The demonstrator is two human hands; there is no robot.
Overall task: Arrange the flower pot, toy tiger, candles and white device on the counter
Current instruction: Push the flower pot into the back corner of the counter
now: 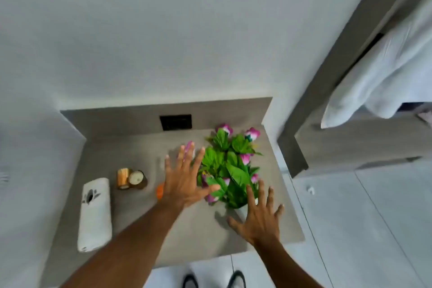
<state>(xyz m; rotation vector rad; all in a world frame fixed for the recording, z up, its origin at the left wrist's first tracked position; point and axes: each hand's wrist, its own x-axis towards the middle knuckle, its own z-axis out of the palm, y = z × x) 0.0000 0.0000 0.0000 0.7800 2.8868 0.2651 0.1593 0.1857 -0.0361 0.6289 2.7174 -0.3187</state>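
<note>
A flower pot (230,168) with green leaves and pink blooms stands at the right of the grey counter (131,229); only a bit of its white pot shows. My left hand (184,180) is spread open just left of the foliage, its thumb touching the leaves. My right hand (259,220) is spread open in front of the pot, holding nothing. An orange bit of the toy tiger (160,190) peeks out behind my left wrist. Two candles (131,178) sit left of centre. The white device (94,214) lies flat at the left.
A dark wall socket (175,122) is set in the counter's back panel. A wall bounds the counter on the left. To the right are a grey bed frame (294,145) and a white pillow (378,82). Tiled floor and my shoes (214,279) show below.
</note>
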